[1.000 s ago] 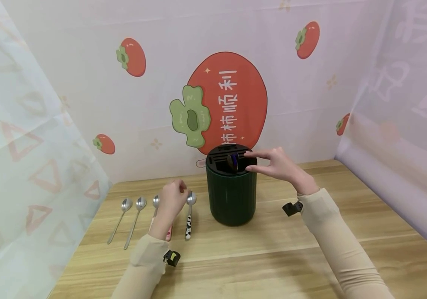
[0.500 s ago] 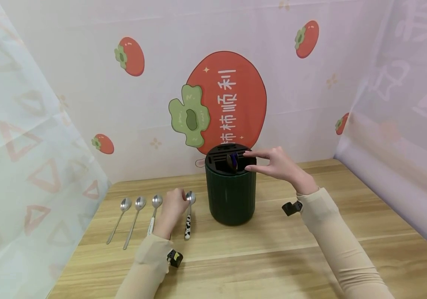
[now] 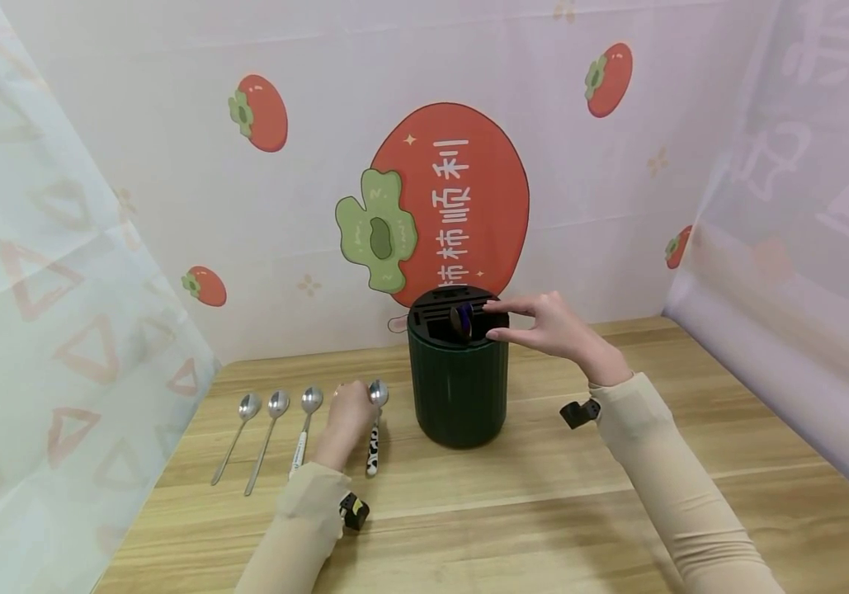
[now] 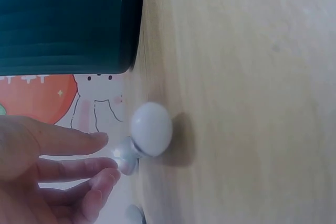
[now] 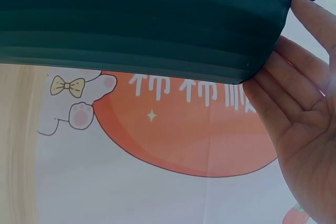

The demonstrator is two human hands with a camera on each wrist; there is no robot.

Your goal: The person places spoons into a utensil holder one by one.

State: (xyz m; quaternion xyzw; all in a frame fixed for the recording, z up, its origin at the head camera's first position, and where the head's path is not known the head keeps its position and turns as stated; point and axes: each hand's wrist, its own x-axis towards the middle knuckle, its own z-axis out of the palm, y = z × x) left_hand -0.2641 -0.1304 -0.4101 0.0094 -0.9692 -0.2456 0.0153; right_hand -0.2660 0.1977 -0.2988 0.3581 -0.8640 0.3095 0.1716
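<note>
On the wooden table, my left hand (image 3: 351,410) is beside the cow-patterned spoon (image 3: 374,450), near its bowl and neck. In the left wrist view a gap shows between the thumb (image 4: 86,142) and the index finger; whether the spoon is touched I cannot tell. At the dark green ribbed holder (image 3: 461,396), my right hand (image 3: 554,328) rests on the rim with thumb and fingers extended. A dark, blue-tinted rounded piece (image 3: 461,320) sticks up out of the holder's black slotted top (image 3: 435,310).
Left of my left hand lie a white-handled spoon (image 3: 301,441) and two plain metal spoons, one outer (image 3: 249,407) and one inner (image 3: 278,404). Behind the holder hangs a printed backdrop (image 3: 305,206); a side sheet (image 3: 60,330) borders the table on the left.
My left hand has shifted slightly right and nearer to me, along the cow-patterned spoon's neck. The white-handled spoon is more exposed; a pink handle is now hidden. My right hand stays put.
</note>
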